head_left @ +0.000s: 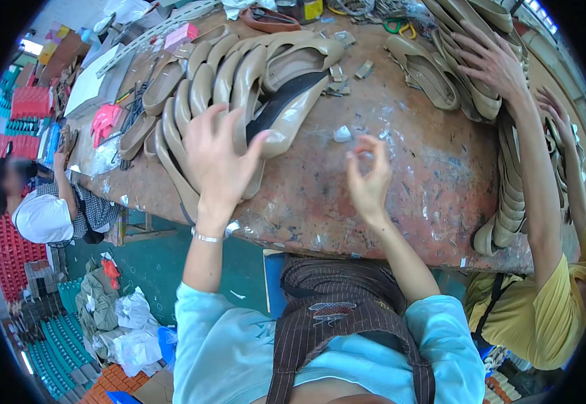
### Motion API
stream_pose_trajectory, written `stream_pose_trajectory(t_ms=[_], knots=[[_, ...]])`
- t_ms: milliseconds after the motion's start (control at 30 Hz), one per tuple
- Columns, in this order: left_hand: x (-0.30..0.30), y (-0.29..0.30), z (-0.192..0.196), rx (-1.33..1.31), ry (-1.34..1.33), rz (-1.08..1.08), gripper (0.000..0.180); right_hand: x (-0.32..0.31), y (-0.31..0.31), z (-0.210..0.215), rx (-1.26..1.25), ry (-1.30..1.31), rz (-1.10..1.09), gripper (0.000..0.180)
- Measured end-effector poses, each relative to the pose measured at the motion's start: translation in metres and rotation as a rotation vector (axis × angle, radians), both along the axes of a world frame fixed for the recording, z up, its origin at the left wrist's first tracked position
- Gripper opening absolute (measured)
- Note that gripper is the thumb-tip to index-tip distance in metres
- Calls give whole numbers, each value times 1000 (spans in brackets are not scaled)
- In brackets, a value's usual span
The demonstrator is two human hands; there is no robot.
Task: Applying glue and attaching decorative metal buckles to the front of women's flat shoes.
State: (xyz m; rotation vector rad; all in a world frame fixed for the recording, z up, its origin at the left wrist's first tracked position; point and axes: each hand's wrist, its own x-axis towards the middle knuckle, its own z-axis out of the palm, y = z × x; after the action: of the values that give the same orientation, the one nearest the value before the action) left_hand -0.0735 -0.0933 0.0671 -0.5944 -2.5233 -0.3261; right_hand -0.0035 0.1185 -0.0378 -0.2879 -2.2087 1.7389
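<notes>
My left hand is over a cluster of beige pumps, fingers spread and slightly blurred. Its thumb lies against a glossy beige shoe tipped on its side with a black sole showing; whether it presses on the shoe I cannot tell. To the right, my right hand hovers above the worn table, fingers loosely curled and thumb apart, with nothing visible between them. A crumpled white scrap lies just beyond its fingertips.
At right, a co-worker's hand rests on stacked beige shoes; more stand in a column along that side. Small metal pieces and yellow-green scissors lie farther back. Another person works at far left.
</notes>
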Motion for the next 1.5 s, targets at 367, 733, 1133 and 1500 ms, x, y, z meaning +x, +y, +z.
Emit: stream_pose_trajectory(t_ms=[367,733,1133,1500], knots=[[-30,69,-76,-383,-477,-41,74,-45,26,-52,434,136,-92,43],[11,54,-64,971,-1183,-152,56,13,71,-18,-81,82,-117,14],[173,78,-81,476,-834,-160,43,130,92,-5,59,-148,-67,19],[146,139,-115,2328,-1381,296,51,105,83,3,364,-48,93,22]])
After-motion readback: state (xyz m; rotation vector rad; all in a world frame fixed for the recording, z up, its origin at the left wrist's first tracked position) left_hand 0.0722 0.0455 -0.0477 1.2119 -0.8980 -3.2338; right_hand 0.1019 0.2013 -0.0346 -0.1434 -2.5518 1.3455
